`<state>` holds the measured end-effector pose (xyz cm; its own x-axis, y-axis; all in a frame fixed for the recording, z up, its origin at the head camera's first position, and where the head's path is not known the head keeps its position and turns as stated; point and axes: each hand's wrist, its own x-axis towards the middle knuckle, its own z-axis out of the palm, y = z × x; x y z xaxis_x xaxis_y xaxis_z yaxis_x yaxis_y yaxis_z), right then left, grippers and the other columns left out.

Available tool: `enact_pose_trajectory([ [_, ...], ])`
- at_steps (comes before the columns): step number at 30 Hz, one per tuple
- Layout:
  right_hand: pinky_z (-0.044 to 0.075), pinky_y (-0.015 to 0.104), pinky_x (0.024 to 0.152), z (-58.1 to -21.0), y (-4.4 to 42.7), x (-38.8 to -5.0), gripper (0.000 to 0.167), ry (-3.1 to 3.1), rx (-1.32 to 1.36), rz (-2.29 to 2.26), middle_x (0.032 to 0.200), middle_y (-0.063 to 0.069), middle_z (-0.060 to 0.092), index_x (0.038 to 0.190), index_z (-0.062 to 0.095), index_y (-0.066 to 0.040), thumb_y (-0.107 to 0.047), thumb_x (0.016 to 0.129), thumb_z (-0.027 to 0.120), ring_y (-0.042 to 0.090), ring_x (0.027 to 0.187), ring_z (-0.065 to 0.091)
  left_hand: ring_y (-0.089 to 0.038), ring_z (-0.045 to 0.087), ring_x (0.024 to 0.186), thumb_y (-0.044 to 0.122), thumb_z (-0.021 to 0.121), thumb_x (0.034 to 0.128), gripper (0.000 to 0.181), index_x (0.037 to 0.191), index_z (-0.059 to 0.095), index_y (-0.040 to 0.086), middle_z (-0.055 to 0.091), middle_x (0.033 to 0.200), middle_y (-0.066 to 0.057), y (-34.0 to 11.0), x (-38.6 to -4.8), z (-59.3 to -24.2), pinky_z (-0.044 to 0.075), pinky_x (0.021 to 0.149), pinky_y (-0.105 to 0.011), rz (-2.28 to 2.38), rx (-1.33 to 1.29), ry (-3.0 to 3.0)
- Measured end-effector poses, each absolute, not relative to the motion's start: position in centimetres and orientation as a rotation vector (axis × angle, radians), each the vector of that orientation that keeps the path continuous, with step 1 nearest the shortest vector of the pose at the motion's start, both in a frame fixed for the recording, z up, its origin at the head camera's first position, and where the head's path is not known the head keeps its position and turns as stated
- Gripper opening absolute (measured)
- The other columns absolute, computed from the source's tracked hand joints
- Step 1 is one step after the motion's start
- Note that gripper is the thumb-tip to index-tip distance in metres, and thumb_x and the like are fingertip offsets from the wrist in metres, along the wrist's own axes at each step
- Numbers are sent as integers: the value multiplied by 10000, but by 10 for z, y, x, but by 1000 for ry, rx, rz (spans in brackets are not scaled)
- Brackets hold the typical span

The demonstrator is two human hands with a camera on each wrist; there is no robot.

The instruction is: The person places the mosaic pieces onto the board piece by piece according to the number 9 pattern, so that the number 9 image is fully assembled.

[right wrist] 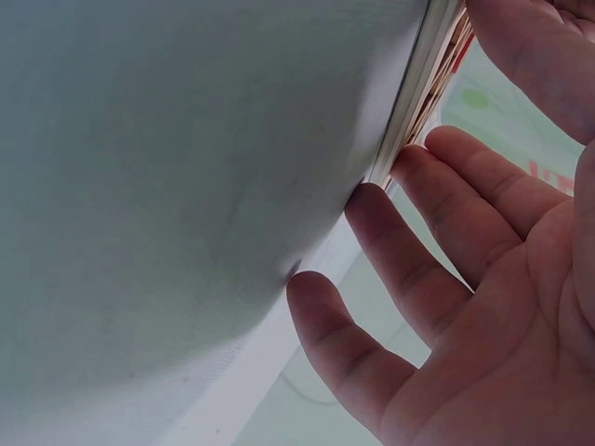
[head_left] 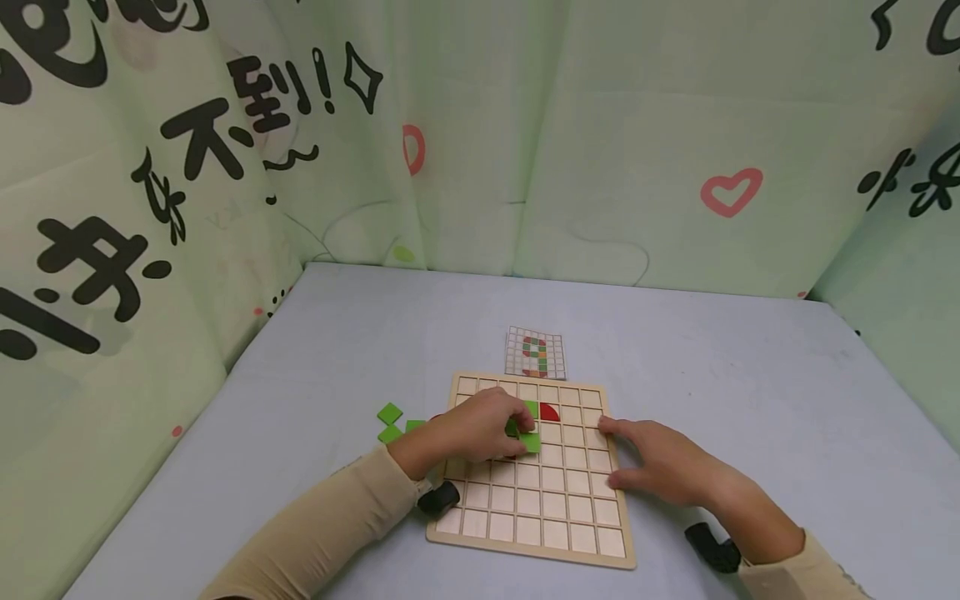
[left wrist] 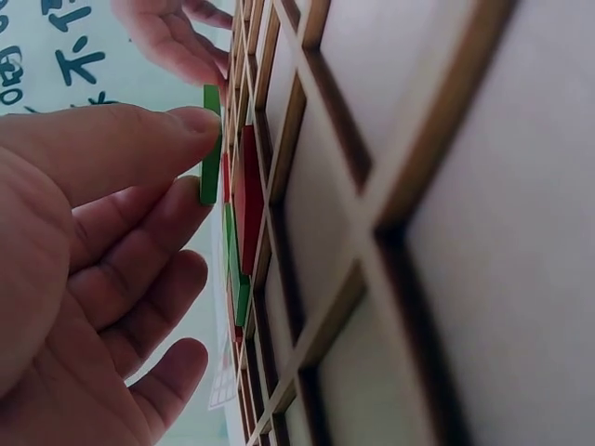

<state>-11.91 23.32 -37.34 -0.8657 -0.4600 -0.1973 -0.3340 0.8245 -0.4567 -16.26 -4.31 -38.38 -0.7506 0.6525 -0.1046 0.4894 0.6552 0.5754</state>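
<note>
My left hand (head_left: 483, 423) is over the upper part of a wooden grid board (head_left: 528, 503). Between its thumb and a finger it pinches a green square tile (left wrist: 211, 144), held on edge just off the grid in the left wrist view. A red quarter-round tile (head_left: 550, 412) and another green tile (head_left: 532, 408) lie in the grid nearby; the hand hides some cells. At the board's right edge, my right hand (head_left: 667, 461) touches the rim with thumb and fingertips, its fingers (right wrist: 409, 269) loosely extended.
Behind the board lies a small pattern card (head_left: 557, 354) with a printed grid and coloured shapes. Loose green tiles (head_left: 390, 413) lie on the white table (head_left: 322, 358) to the left, partly behind my left forearm. Printed curtains (head_left: 600, 167) enclose the table's back and sides.
</note>
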Motion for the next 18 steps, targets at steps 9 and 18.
enact_pose_trajectory([
  [9,390,581,1019,-374,235,-121,755,2721,-644,-578,1414,238,522,1430,498,22,-313,831,812,453,1304,467,-72,505,940,196,786,881,136,1000,736,156,624,891,139,-42,-163,-384,440,833,-220,670,976,2588],
  [18,377,585,1032,-374,235,-120,736,2716,-629,-596,1413,242,522,1430,501,19,-298,839,803,455,1311,460,-60,498,917,186,781,883,136,1006,731,158,619,895,144,-41,-164,-386,441,816,-204,653,1002,2573],
])
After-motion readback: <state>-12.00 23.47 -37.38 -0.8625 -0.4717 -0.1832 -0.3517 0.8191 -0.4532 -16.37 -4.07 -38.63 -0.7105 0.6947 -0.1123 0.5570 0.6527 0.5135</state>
